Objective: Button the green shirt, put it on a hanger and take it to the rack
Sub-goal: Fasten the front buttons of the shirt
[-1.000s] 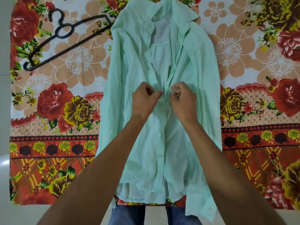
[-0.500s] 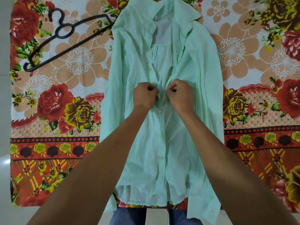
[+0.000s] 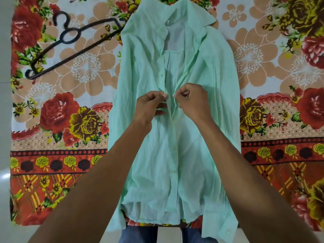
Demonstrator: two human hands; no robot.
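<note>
The green shirt (image 3: 154, 163) lies flat, front up, collar away from me, on a flowered cloth. Its lower front is buttoned; from mid-chest up to the collar the two front edges lie apart. My left hand (image 3: 150, 106) pinches the left front edge at mid-chest. My right hand (image 3: 192, 100) pinches the right front edge just beside it, a narrow gap between the two hands. A black hanger (image 3: 73, 44) lies on the cloth at the upper left, its right end tucked under the shirt's shoulder.
The flowered cloth (image 3: 52, 120) covers the surface on both sides of the shirt. Pale floor (image 3: 4, 120) runs along the left edge. My legs in blue jeans (image 3: 138, 234) show below the shirt's hem.
Both hands have shifted slightly up the shirt's front edges and have parted a little; before, their knuckles were nearly touching.
</note>
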